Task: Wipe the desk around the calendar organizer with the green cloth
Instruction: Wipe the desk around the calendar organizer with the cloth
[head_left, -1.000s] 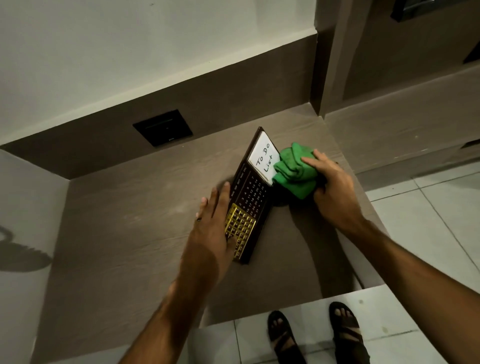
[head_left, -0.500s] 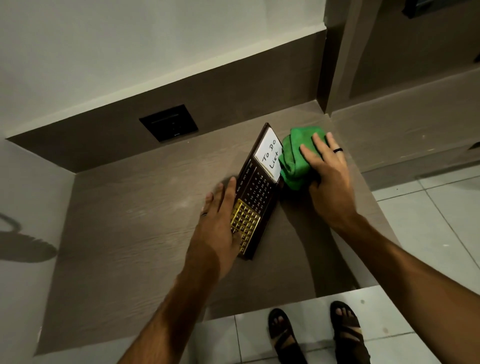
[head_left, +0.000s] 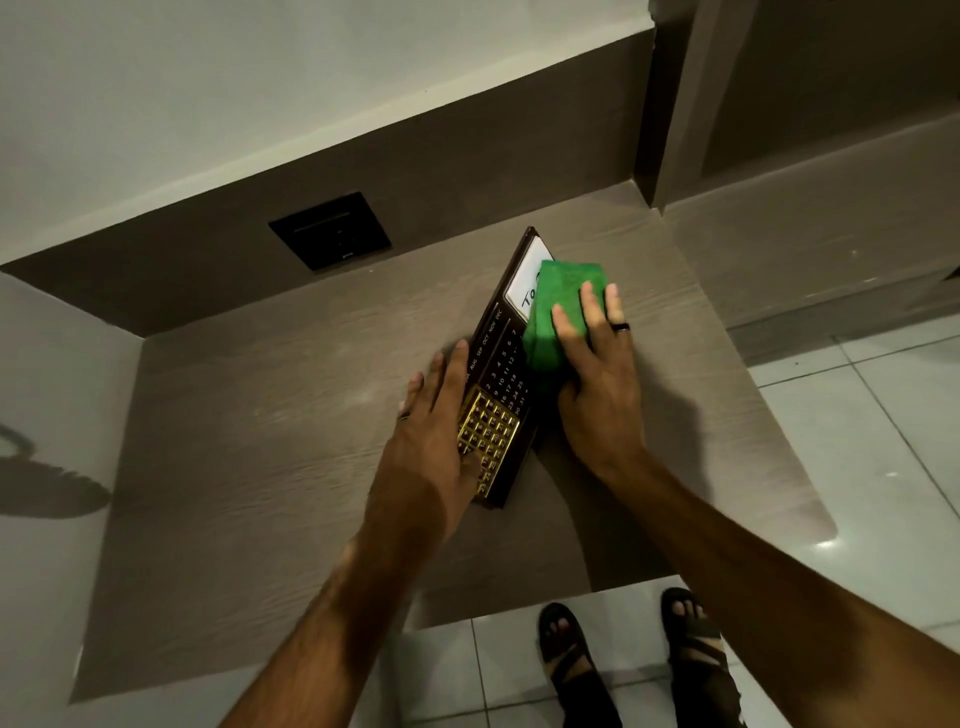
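A dark brown calendar organizer (head_left: 501, 364) lies at an angle on the brown wood-grain desk (head_left: 270, 426); it has a gold date grid at its near end and a white note card at its far end. My left hand (head_left: 441, 415) rests flat on the organizer's left edge and gold grid. My right hand (head_left: 597, 374) presses the green cloth (head_left: 558, 306) flat against the organizer's right side. The cloth overlaps the note card and hides most of its writing. A dark ring sits on a finger of my right hand.
A black wall socket plate (head_left: 330, 231) sits on the brown back panel. A lower ledge (head_left: 810, 244) runs to the right. White walls bound the desk at left and back. Past the front edge are white floor tiles (head_left: 872, 415) and my sandalled feet (head_left: 628, 660).
My right hand has flattened the cloth and slid it left, onto the organizer's note card. My left hand stays on the organizer. The view has moved closer.
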